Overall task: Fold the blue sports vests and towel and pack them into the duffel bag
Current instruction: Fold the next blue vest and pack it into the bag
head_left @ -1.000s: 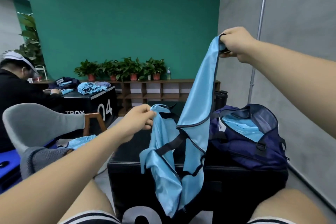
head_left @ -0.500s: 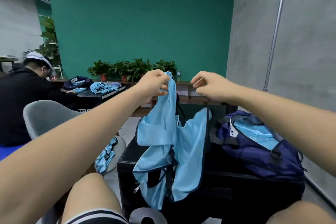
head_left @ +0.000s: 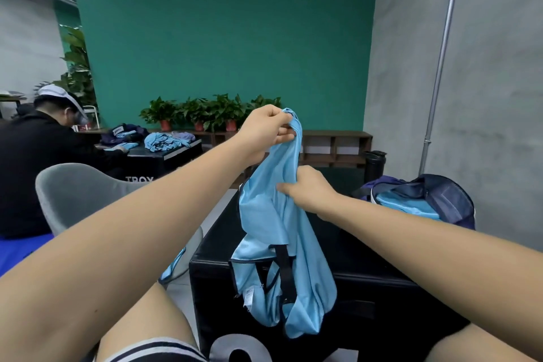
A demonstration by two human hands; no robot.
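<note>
A light blue sports vest [head_left: 273, 232] with black trim hangs in the air over the black box [head_left: 367, 261] in front of me. My left hand [head_left: 266, 134] pinches its top edge and holds it up. My right hand [head_left: 308, 189] is lower, against the vest's right side, fingers curled into the fabric. The navy duffel bag [head_left: 440, 200] stands open on the box's far right, with light blue fabric [head_left: 402, 206] lying inside it.
A grey chair [head_left: 76, 194] stands at my left, another blue garment [head_left: 172, 267] hanging near it. A person in black [head_left: 38, 161] sits at a far table holding more vests [head_left: 164, 141]. A black bottle [head_left: 373, 164] stands behind the box. A grey wall is at the right.
My right hand has dropped from beside the left hand to the vest's middle and gathered the cloth. The vest now hangs bunched and narrower. The left hand still holds the top.
</note>
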